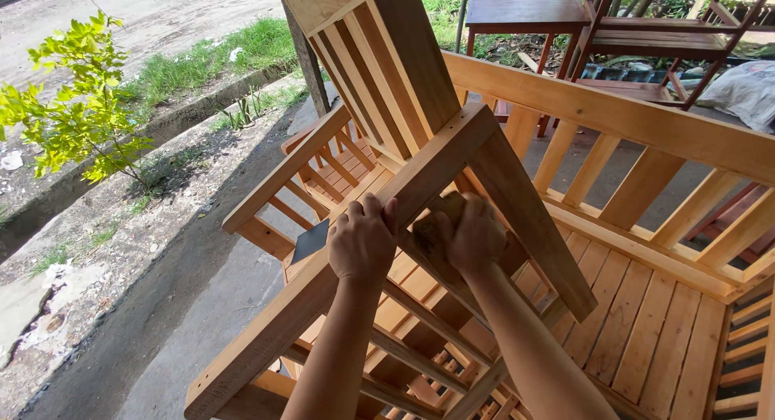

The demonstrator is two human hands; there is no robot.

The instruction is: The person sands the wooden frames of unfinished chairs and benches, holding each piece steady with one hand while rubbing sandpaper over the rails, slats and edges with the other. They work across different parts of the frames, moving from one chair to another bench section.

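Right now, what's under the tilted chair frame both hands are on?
Under the tilted chair frame, gripped by the left hand and right hand, lies a slatted wooden bench and a dark flat sheet. The frame and arms cover whatever is beneath them.

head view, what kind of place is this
Probably an outdoor furniture-making yard: unfinished wooden chair frames, a slatted bench, stained red-brown tables behind, concrete ground beside grass.

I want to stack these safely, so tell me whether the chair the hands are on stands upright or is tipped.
Tipped. The chair lies on a slant over the bench, legs off the ground; the left hand and right hand grip its frame.
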